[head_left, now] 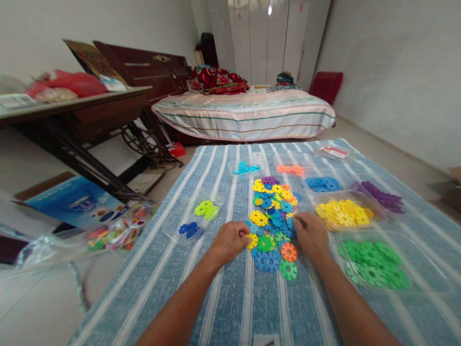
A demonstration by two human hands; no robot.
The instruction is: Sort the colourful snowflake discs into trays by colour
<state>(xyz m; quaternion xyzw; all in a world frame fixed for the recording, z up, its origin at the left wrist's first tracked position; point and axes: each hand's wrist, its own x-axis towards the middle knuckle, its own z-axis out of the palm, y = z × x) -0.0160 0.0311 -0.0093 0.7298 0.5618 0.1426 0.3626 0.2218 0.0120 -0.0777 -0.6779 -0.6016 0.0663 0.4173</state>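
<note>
While both hands rest on the striped blue cloth, the left hand has its fingers curled nearly closed, pinching a yellow disc at the near left edge of the mixed pile of discs. Fingers of the right hand are bent and close together, tips touching blue discs at the pile's right edge; whether they grip one I cannot tell. Just right of those fingers sits a tray of yellow discs.
</note>
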